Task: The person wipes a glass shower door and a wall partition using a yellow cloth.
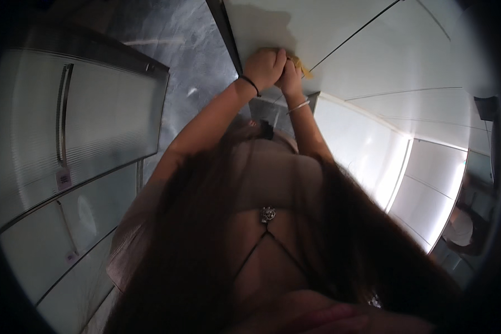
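My left hand (265,67), with a black band on its wrist, is closed around part of a yellowish cloth. My right hand (291,79), with a silver bangle at the wrist, presses against it and also grips the bunched cloth (301,67). A loose end of the cloth sticks out to the right of the fingers. Both hands are close together in front of a pale glossy panel (359,62), on which a shadow falls above them. Whether the cloth touches the panel cannot be told. The fingertips are mostly hidden.
At the left are ribbed, pale cabinet fronts (104,112) with long metal handles (65,112) and small tags. A grey marbled surface (192,67) lies between them and the pale panel. A brightly lit recess (359,142) is at the right. Long hair hangs over both sides of my body.
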`<state>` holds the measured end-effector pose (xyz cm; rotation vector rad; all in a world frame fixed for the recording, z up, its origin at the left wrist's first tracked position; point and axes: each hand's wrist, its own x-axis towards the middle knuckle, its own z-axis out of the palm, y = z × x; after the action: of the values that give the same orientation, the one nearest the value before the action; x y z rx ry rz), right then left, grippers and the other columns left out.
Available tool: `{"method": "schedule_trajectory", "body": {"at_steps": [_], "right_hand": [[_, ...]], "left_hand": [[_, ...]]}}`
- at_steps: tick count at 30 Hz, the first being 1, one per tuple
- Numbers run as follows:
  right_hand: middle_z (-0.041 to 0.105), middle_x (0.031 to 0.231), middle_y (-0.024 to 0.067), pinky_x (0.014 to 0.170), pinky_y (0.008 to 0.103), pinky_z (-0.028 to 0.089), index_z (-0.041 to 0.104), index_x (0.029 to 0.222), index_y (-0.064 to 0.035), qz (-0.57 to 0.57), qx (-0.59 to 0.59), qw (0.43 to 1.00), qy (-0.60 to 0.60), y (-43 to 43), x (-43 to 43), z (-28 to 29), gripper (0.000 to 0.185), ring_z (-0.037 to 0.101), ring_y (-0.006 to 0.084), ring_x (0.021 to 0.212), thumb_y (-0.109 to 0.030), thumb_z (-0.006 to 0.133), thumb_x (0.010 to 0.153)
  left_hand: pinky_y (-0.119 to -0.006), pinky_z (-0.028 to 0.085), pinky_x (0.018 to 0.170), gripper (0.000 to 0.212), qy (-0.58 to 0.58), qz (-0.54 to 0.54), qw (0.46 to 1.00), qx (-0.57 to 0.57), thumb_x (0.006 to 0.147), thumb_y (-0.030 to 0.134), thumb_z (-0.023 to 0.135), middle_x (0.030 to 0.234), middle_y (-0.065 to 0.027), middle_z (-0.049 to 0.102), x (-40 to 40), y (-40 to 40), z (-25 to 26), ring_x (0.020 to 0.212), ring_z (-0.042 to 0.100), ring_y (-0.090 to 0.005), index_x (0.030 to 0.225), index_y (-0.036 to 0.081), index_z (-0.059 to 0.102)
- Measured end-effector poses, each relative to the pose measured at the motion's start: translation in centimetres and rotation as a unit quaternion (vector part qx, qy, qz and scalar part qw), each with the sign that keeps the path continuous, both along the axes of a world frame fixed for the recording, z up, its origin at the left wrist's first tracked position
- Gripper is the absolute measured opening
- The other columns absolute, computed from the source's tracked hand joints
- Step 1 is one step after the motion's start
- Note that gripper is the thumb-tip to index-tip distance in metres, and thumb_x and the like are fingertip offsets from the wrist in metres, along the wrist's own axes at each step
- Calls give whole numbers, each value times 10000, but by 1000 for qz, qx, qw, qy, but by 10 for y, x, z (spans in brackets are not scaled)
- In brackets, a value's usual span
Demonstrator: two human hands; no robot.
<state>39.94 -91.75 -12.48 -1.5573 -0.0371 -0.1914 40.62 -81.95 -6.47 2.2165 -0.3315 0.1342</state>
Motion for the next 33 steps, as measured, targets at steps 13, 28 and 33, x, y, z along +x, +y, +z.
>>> {"method": "schedule_trajectory", "body": {"at_steps": [13, 28, 33], "right_hand": [[583, 758, 110, 630, 319, 441, 543, 851, -5, -122, -89, 960, -234, -35, 10, 153, 312, 560, 228, 706, -257, 360, 880], [528, 623, 82, 520, 321, 390, 533, 690, 12, -132, -180, 964, -143, -32, -24, 35, 268, 486, 159, 571, -165, 398, 840], [559, 842, 89, 713, 289, 411, 540, 842, 19, 16, 310, 950, 39, -44, -29, 49, 214, 512, 180, 775, -139, 396, 833]], "left_hand": [[-336, 418, 415, 349, -365, -32, 931, -10, 806, 298, 478, 481, -89, 534, 7, -41, 151, 412, 517, -250, 558, 84, 602], [-332, 449, 671, 386, 101, -101, 989, 28, 873, 326, 377, 712, -124, 612, -17, -7, 8, 700, 588, -269, 770, 33, 606], [-325, 421, 800, 332, 136, -84, 987, -10, 839, 219, 486, 1004, -173, 555, -34, 19, -12, 920, 543, -269, 1081, -8, 493]]}}
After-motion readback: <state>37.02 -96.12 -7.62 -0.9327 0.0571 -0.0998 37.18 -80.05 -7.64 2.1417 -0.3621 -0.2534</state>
